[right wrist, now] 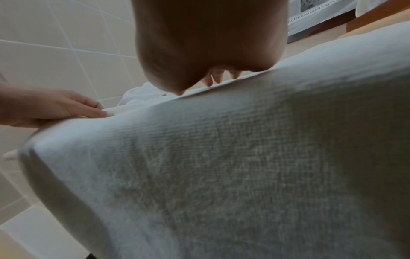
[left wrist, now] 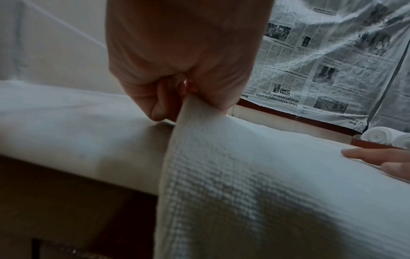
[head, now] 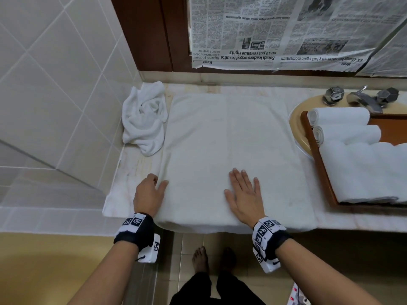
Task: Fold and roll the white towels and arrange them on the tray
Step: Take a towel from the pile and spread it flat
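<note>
The brown wooden tray (head: pixel 317 159) is cut off by the right edge of the head view, as are the large folded white towel (head: pixel 365 172) lying on it and part of the cream round basin (head: pixel 296 119) beneath it. The flat white towel (head: pixel 229 155) spread on the pale marble counter (head: pixel 134 170) hides most of the counter surface. In the right wrist view the palm of the right hand (right wrist: pixel 208 43) blocks most of its fingers; only a few fingertips (right wrist: pixel 216 78) show, blurred. In the left wrist view the left hand (left wrist: pixel 184 52) is out of focus, so its grip on the towel edge is indistinct.
</note>
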`<move>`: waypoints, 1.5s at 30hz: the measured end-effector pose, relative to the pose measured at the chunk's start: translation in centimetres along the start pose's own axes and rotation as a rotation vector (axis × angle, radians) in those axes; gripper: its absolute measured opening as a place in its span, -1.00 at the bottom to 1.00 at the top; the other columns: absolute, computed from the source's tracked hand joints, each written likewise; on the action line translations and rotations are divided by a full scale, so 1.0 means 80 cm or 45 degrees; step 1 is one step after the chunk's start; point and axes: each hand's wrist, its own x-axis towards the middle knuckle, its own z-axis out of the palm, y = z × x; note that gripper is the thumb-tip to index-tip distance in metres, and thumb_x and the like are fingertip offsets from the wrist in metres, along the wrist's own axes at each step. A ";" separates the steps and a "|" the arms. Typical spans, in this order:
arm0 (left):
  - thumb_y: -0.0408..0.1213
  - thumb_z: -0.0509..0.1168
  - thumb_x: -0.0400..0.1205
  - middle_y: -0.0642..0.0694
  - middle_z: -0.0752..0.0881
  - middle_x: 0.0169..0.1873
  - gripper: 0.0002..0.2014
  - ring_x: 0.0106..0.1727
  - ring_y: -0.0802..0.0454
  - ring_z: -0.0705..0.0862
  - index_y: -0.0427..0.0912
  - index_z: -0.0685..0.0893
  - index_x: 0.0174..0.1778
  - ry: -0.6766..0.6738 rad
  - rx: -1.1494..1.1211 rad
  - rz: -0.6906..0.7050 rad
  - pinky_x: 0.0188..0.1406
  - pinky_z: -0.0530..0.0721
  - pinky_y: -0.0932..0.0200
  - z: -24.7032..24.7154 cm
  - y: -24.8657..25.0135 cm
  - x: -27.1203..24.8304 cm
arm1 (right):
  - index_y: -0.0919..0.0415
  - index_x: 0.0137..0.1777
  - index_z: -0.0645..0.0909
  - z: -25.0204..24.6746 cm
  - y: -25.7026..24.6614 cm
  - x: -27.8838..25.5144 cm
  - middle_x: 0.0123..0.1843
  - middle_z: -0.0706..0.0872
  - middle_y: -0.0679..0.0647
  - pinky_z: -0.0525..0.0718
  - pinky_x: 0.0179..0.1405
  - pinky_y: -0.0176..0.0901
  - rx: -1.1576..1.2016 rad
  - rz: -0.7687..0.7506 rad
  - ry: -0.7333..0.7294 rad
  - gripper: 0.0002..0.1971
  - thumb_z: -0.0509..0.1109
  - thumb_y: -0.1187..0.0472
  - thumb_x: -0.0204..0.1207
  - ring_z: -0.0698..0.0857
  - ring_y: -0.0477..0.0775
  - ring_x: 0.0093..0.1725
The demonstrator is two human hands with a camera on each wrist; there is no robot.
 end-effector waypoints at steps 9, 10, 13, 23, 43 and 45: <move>0.31 0.20 0.63 -0.07 0.70 -0.14 -0.54 -0.07 -0.24 0.68 -0.07 0.58 0.03 0.072 0.129 -0.111 -0.16 0.55 0.01 -0.008 -0.015 -0.004 | -0.02 0.78 -0.10 0.009 -0.001 0.001 0.78 -0.14 -0.14 -0.26 0.70 0.16 -0.056 0.030 0.035 -0.30 -0.30 -0.24 0.66 -0.20 -0.07 0.75; 0.30 0.19 0.64 -0.08 0.71 -0.17 -0.56 -0.09 -0.24 0.69 -0.05 0.57 -0.01 0.091 0.140 -0.120 -0.18 0.55 0.01 -0.010 -0.018 -0.005 | -0.02 0.77 -0.11 0.010 -0.001 0.001 0.78 -0.14 -0.15 -0.27 0.70 0.17 -0.054 0.032 0.031 -0.30 -0.31 -0.24 0.66 -0.20 -0.07 0.75; 0.22 0.21 0.67 -0.11 0.72 -0.09 -0.62 -0.04 -0.22 0.68 -0.06 0.57 0.05 0.153 0.141 -0.098 -0.16 0.55 -0.01 -0.013 -0.026 -0.008 | -0.01 0.77 -0.13 0.009 -0.004 0.001 0.78 -0.17 -0.14 -0.28 0.70 0.18 -0.051 0.047 0.014 -0.28 -0.35 -0.24 0.63 -0.23 -0.06 0.74; 0.05 -0.06 0.76 -0.10 0.22 0.72 -0.45 0.71 -0.16 0.17 0.00 0.32 0.69 -0.023 0.361 0.507 0.63 0.18 -0.30 0.072 0.018 -0.041 | 0.03 0.77 -0.03 0.023 -0.100 0.021 0.79 -0.08 -0.09 -0.24 0.70 0.24 0.056 -0.198 -0.006 -0.39 -0.17 -0.12 0.75 -0.18 -0.03 0.75; 0.16 -0.17 0.75 -0.01 -0.04 0.77 -0.40 0.77 -0.05 -0.12 0.12 0.07 0.75 -0.179 0.427 0.561 0.68 -0.21 -0.30 0.101 0.071 -0.051 | 0.04 0.78 -0.07 0.014 -0.018 -0.003 0.78 -0.12 -0.10 -0.28 0.68 0.16 -0.014 0.107 0.047 -0.36 -0.20 -0.17 0.74 -0.17 -0.04 0.75; 0.19 -0.19 0.75 0.01 -0.05 0.77 -0.40 0.77 -0.05 -0.11 0.18 0.03 0.76 -0.147 0.482 0.524 0.68 -0.20 -0.29 0.104 0.062 -0.048 | 0.01 0.77 -0.17 0.008 0.011 -0.008 0.77 -0.21 -0.13 -0.34 0.67 0.13 -0.028 0.207 0.040 -0.34 -0.24 -0.20 0.73 -0.24 -0.06 0.74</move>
